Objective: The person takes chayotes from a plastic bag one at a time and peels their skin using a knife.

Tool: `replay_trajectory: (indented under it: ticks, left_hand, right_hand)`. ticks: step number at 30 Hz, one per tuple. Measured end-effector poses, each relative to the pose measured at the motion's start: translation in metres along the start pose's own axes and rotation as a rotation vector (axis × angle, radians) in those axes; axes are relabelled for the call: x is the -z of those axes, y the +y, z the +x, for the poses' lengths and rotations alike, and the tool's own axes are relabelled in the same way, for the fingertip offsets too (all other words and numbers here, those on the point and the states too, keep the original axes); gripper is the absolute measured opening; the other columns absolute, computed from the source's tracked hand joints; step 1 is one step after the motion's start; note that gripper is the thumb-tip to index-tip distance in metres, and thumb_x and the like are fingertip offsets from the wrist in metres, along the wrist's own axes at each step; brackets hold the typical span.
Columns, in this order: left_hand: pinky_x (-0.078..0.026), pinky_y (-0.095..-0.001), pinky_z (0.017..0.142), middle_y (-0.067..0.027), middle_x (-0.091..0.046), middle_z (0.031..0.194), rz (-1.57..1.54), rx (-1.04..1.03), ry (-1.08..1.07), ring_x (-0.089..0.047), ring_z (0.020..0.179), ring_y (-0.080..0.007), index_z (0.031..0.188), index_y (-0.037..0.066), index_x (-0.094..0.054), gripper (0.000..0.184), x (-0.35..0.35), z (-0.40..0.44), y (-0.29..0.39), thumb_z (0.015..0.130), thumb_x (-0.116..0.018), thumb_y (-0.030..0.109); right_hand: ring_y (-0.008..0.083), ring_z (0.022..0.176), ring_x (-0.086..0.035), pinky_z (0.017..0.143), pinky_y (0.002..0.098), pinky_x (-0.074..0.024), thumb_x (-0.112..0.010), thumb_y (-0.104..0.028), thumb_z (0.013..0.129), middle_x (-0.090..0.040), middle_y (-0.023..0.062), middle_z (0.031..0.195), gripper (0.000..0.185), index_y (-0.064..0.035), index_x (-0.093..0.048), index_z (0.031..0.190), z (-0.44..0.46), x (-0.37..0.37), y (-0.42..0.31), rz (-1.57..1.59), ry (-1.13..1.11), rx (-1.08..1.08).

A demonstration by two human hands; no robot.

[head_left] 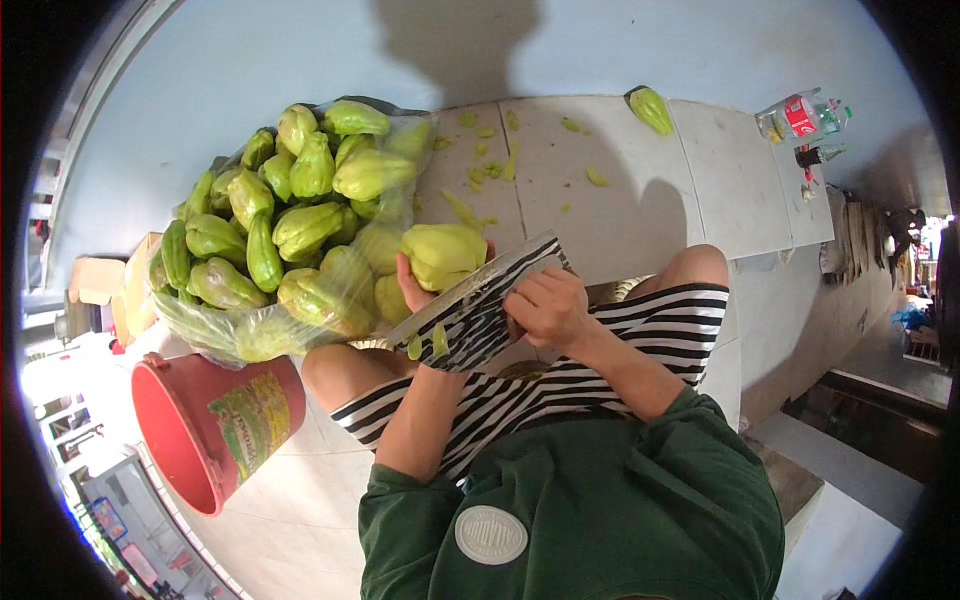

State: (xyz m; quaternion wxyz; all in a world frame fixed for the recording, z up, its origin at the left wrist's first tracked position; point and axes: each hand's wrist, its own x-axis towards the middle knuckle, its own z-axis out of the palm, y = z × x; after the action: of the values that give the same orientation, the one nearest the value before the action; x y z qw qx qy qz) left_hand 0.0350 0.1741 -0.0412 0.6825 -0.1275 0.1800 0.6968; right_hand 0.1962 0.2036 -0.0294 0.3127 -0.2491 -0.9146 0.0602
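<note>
A pale green chayote (442, 256) rests in my left hand (414, 284), whose fingers wrap round it from below and behind. My right hand (548, 308) is closed on the end of a wide, flat blade-like tool (478, 308), tilted across my lap. The tool's far edge lies next to the chayote, and I cannot tell whether they touch. Bits of green peel cling to its face. Just left of my hands, many green chayotes (312, 166) fill a clear plastic bag (250, 335).
A red bucket (185, 430) lies tilted at the lower left. Peel scraps (480, 170) dot the tiled surface (590, 240) along the wall. One chayote (651, 110) sits alone at the back, with plastic bottles (803, 116) farther right. A cardboard box (130, 285) stands at the left.
</note>
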Motion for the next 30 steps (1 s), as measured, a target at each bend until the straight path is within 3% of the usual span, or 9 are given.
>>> replay_trajectory:
  ticks: [4, 14, 16, 20, 22, 29, 30]
  left_hand:
    - [-0.048, -0.0522, 0.094, -0.0182, -0.057, 0.116, -0.040, 0.064, 0.020, -0.057, 0.107, -0.0361, 0.127, 0.007, -0.049, 0.074, -0.003, -0.005, -0.001, 0.086, -0.047, 0.069]
    - [-0.048, -0.0522, 0.095, -0.0210, -0.057, 0.120, 0.027, 0.026, -0.065, -0.057, 0.108, -0.0386, 0.129, 0.006, -0.049, 0.075, 0.015, 0.004, -0.006, 0.089, -0.044, 0.069]
    - [-0.047, -0.0509, 0.096, -0.0213, -0.059, 0.119, -0.236, 0.095, -0.213, -0.057, 0.111, -0.0383, 0.126, 0.005, -0.052, 0.070, 0.021, 0.005, -0.004, 0.091, -0.041, 0.065]
    - [-0.045, -0.0512, 0.098, -0.0218, -0.058, 0.121, -0.228, 0.086, -0.226, -0.056, 0.113, -0.0388, 0.129, 0.006, -0.050, 0.071, 0.025, 0.007, -0.005, 0.091, -0.041, 0.066]
    - [-0.048, -0.0499, 0.095, -0.0207, -0.057, 0.120, 0.064, 0.017, -0.013, -0.056, 0.110, -0.0376, 0.128, 0.004, -0.048, 0.076, 0.007, 0.000, -0.008, 0.089, -0.043, 0.069]
    - [-0.046, -0.0497, 0.097, -0.0178, -0.055, 0.124, -0.026, 0.083, -0.068, -0.056, 0.110, -0.0349, 0.129, 0.006, -0.048, 0.073, 0.011, 0.003, -0.006, 0.090, -0.043, 0.067]
    - [-0.045, -0.0495, 0.099, -0.0165, -0.057, 0.123, 0.052, -0.063, 0.092, -0.056, 0.111, -0.0336, 0.127, 0.006, -0.050, 0.071, 0.005, 0.005, -0.010, 0.090, -0.043, 0.066]
  right_hand:
    - [0.0178, 0.057, -0.054, 0.054, 0.0302, -0.0392, -0.061, -0.019, 0.063, -0.051, 0.0018, 0.062, 0.012, -0.0107, -0.052, 0.065, 0.001, -0.003, -0.002, -0.011, 0.040, 0.000]
    - [0.0186, 0.055, -0.051, 0.053, 0.0301, -0.0380, -0.062, -0.018, 0.062, -0.047, 0.0020, 0.060, 0.015, -0.0096, -0.050, 0.064, 0.001, -0.007, 0.000, -0.043, 0.075, -0.007]
    - [0.0185, 0.054, -0.051, 0.053, 0.0301, -0.0378, -0.062, -0.018, 0.062, -0.047, 0.0020, 0.060, 0.014, -0.0096, -0.050, 0.064, -0.002, -0.013, 0.003, -0.060, 0.080, -0.006]
    - [0.0182, 0.053, -0.052, 0.051, 0.0302, -0.0371, -0.062, -0.017, 0.062, -0.050, 0.0022, 0.061, 0.013, -0.0096, -0.051, 0.065, -0.001, -0.008, 0.002, -0.074, 0.047, 0.007]
    - [0.0182, 0.054, -0.052, 0.051, 0.0303, -0.0372, -0.061, -0.017, 0.062, -0.050, 0.0023, 0.061, 0.012, -0.0096, -0.052, 0.065, -0.002, -0.011, 0.001, -0.072, 0.048, 0.007]
    - [0.0209, 0.055, -0.053, 0.052, 0.0324, -0.0381, -0.061, -0.017, 0.061, -0.050, 0.0036, 0.061, 0.013, -0.0091, -0.052, 0.066, -0.005, -0.011, 0.018, -0.019, 0.062, -0.054]
    - [0.0209, 0.055, -0.053, 0.052, 0.0324, -0.0381, -0.061, -0.017, 0.061, -0.050, 0.0036, 0.061, 0.013, -0.0091, -0.052, 0.066, -0.009, -0.013, 0.026, -0.018, 0.061, -0.055]
